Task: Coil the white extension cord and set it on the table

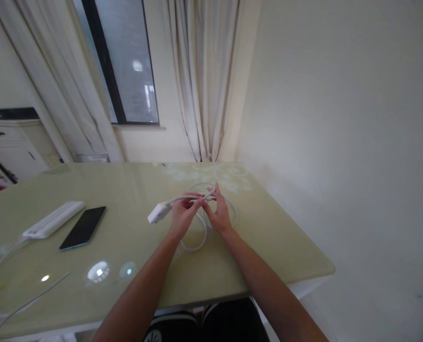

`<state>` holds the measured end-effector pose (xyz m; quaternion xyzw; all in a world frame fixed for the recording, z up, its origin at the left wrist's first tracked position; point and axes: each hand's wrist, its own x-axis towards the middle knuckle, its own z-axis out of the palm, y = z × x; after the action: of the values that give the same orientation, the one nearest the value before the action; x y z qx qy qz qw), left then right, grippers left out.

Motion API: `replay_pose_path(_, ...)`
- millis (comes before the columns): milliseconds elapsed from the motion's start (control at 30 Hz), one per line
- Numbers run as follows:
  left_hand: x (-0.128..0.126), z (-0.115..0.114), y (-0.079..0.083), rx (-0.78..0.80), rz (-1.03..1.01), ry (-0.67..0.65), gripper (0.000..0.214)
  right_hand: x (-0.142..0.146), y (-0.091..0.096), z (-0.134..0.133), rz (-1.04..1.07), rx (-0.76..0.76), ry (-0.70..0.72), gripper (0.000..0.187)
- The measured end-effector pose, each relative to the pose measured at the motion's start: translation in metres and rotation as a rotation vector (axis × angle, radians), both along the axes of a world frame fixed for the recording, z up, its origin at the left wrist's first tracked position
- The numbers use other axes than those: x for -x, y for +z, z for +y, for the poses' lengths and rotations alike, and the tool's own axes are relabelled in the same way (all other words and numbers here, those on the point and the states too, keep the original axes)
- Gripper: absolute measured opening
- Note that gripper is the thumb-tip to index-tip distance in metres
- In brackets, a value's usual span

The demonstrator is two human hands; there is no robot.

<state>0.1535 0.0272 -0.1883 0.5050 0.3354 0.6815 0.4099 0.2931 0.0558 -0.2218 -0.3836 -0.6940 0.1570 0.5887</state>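
Observation:
Both of my hands are over the table, close together on a white cable point(196, 248). My left hand point(183, 213) pinches the cable a short way from a white plug point(159, 212), which sticks out to the left of the fingers. Fingers of my right hand point(218, 212) are closed on the same cable, thumb near the left thumb. Loops of the cable hang below and behind the hands, over the tabletop. The exact grip between the fingertips is partly hidden.
On the pale glossy table point(275, 247), a white power strip point(54, 219) lies at the left, beside a dark phone point(83, 228). Another thin white cable point(29, 304) runs along the near left. A wall point(340, 142) borders the right side; curtains point(206, 85) hang behind.

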Motion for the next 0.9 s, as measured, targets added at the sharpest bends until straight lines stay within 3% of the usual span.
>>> replay_pose_path(100,0.0,-0.005,0.004,0.029,-0.051,-0.025,0.033,0.0,-0.002,0.002,-0.141,-0.043,0.02,0.06)
replay_pose_path(200,0.002,-0.005,0.005,0.01,-0.068,-0.008,0.032,0.0,-0.003,0.003,-0.122,-0.091,-0.045,0.032)
replay_pose_path(267,0.005,-0.003,0.004,-0.003,-0.094,-0.01,0.031,-0.001,-0.002,0.003,-0.101,-0.123,-0.056,0.029)
replay_pose_path(433,0.016,0.009,0.0,0.101,-0.277,-0.1,0.034,-0.009,0.0,0.004,-0.198,-0.176,0.076,0.007)
replay_pose_path(467,0.018,0.011,-0.001,0.151,-0.33,-0.122,0.035,-0.011,0.0,0.004,-0.216,-0.192,0.084,0.009)
replay_pose_path(567,0.022,0.016,-0.005,0.313,-0.522,-0.216,0.033,-0.016,0.0,0.003,-0.277,-0.252,0.076,0.038)
replay_pose_path(667,0.021,0.017,-0.007,0.407,-0.679,-0.302,0.022,-0.014,0.004,-0.004,-0.347,-0.299,0.074,0.045)
replay_pose_path(767,0.024,0.02,-0.006,0.357,-0.724,-0.304,0.013,-0.008,0.01,-0.013,-0.261,-0.313,0.058,0.048)
replay_pose_path(900,0.05,0.03,0.003,0.169,-0.777,-0.125,0.02,-0.018,0.022,-0.014,-0.028,-0.262,0.029,0.045)
